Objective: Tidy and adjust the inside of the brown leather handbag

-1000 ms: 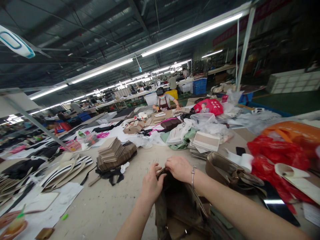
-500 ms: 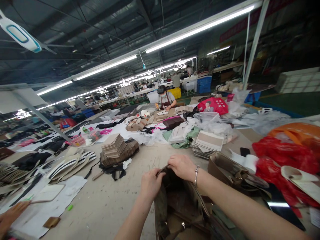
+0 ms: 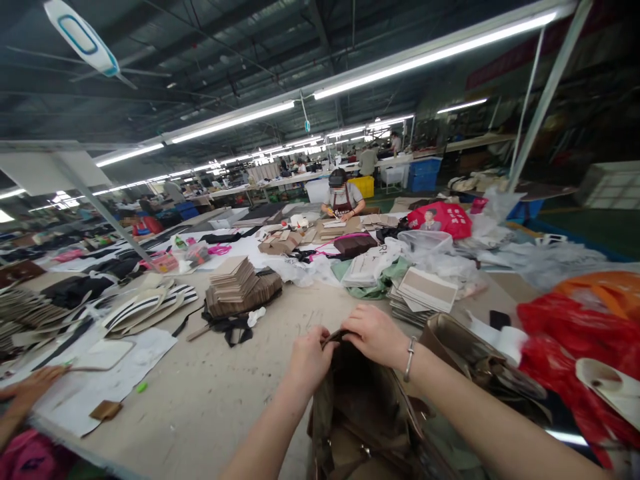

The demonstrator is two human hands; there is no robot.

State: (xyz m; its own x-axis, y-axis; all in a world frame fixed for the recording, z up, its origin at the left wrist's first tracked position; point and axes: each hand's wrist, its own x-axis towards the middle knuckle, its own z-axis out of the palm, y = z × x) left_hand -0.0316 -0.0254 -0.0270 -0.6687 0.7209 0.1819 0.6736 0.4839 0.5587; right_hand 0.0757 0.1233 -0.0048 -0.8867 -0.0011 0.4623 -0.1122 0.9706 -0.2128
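Note:
A dark olive-brown bag (image 3: 357,413) stands in front of me with its mouth facing up, its inside in shadow. My left hand (image 3: 311,357) pinches the far rim of the bag near its left corner. Close beside it, my right hand (image 3: 376,333), with a bracelet at the wrist, grips the same rim, fingers curled over the edge. Small metal fittings show on the near part of the bag. A second brown bag (image 3: 453,340) rests just right of my right forearm.
A stack of brown pieces (image 3: 240,287) lies ahead to the left, white-and-tan panels (image 3: 423,290) ahead to the right. Red plastic bags (image 3: 565,340) crowd the right side. Another person's hand (image 3: 37,387) is at the left edge; a co-worker (image 3: 344,197) works across the table (image 3: 210,393).
The view has shifted, so the surroundings appear further right. Both hands keep hold of the bag's rim, which has bent slightly between them.

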